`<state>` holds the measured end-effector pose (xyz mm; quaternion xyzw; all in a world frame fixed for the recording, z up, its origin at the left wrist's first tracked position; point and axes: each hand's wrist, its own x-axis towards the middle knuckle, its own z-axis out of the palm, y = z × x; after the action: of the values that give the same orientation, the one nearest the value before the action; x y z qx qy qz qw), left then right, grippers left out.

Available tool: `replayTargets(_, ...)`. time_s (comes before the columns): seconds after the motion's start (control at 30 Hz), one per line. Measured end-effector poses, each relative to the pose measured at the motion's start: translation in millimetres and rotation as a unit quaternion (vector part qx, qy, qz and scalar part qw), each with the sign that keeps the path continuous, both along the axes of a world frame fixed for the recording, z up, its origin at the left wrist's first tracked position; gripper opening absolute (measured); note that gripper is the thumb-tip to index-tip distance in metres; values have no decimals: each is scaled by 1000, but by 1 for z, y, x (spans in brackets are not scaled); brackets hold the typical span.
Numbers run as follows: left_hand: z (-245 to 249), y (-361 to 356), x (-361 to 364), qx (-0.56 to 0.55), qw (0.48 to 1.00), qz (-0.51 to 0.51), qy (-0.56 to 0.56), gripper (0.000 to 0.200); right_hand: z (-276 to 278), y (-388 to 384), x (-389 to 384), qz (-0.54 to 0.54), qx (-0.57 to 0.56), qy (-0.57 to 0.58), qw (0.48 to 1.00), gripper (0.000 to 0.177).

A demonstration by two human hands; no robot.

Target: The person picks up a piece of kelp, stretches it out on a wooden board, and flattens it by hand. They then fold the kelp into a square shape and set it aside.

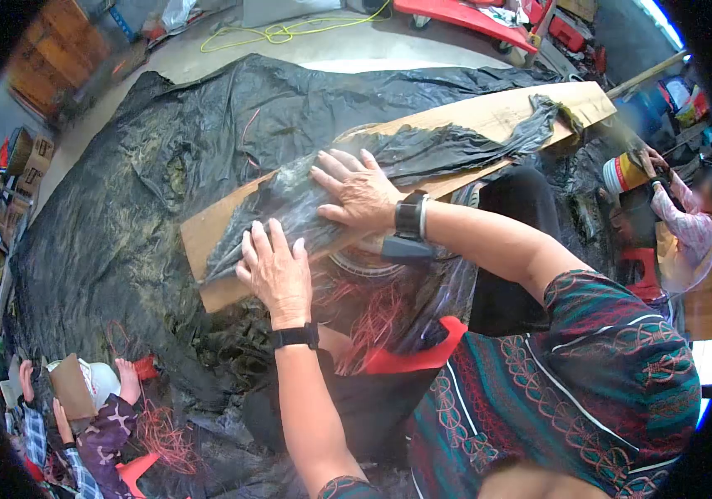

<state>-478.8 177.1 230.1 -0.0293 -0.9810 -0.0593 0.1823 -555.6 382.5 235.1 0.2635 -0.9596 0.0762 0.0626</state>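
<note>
A long wooden board (585,108) lies slantwise in front of me, partly covered by a crumpled strip of thin black plastic film (439,154). My left hand (277,274) rests flat on the film near the board's near-left end, fingers stretched out. Farther along, my right hand (360,191) presses on the same film with its fingers spread. Neither hand appears to grip anything. Below the board, a round ribbed rim (364,264) shows in part. Beside it is a dark grey-blue object (407,249), whose kind I cannot make out.
Large black plastic sheeting (98,249) covers the floor. Red strings (373,320) lie by my legs, more (165,437) at lower left. Another person's hands (63,420) hold a board piece there. At right, a person (684,208) handles a bucket (625,173). A red cart (472,18) stands behind.
</note>
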Motion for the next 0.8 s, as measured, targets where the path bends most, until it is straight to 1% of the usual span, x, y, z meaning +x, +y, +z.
replayTargets(0.07,5,-1,4,4,997,54,-59,59,10,-10,1,-21,7,-34,999,75)
replayTargets(0.1,7,-2,3,5,997,55,-53,59,18,-15,1,-28,15,-32,999,74)
replayTargets(0.17,9,-4,5,6,995,49,-83,62,44,-23,1,-48,89,-94,990,72)
replayTargets(0.2,7,-5,5,3,995,52,-85,64,36,-29,-2,-49,91,-92,990,72)
replayTargets(0.23,6,-6,6,6,995,48,-83,64,21,-36,-4,22,34,-12,999,70)
replayTargets(0.27,6,-7,5,-9,996,47,-81,63,12,-40,-4,91,-23,69,993,68)
replayTargets(0.3,5,-6,3,-23,996,41,-76,62,33,-43,9,143,13,41,989,65)
replayTargets(0.33,6,-4,3,-26,995,41,-89,62,36,-52,12,146,68,-6,987,60)
replayTargets(0.37,10,-2,5,-16,995,43,-93,61,11,-57,11,116,-7,21,993,56)
replayTargets(0.4,9,-2,6,-17,994,47,-98,60,-1,-62,10,105,-33,54,992,54)
replayTargets(0.43,8,-2,6,-18,993,55,-102,60,1,-66,12,92,-11,34,995,57)
replayTargets(0.5,14,-6,7,-19,991,53,-123,59,-10,-81,10,33,-57,-4,998,62)
replayTargets(0.6,18,-9,7,-25,989,61,-135,58,-12,-91,12,-9,-101,-50,994,63)
replayTargets(0.63,17,-11,7,-31,989,62,-130,58,-14,-94,11,-15,-104,-46,993,64)
replayTargets(0.67,14,-12,7,-41,991,63,-108,53,-15,-96,12,-21,-113,-40,993,65)
replayTargets(0.7,12,-13,4,-43,991,62,-111,53,-17,-98,13,-27,-124,-36,991,66)
replayTargets(0.73,10,-15,0,-15,988,86,-128,49,-20,-99,13,-34,-139,-22,990,72)
replayTargets(0.77,11,-17,-5,13,984,109,-142,46,-18,-100,15,-40,-144,-25,988,72)
replayTargets(0.8,5,-23,-9,39,987,105,-117,43,-11,-99,17,-34,-135,-38,990,72)
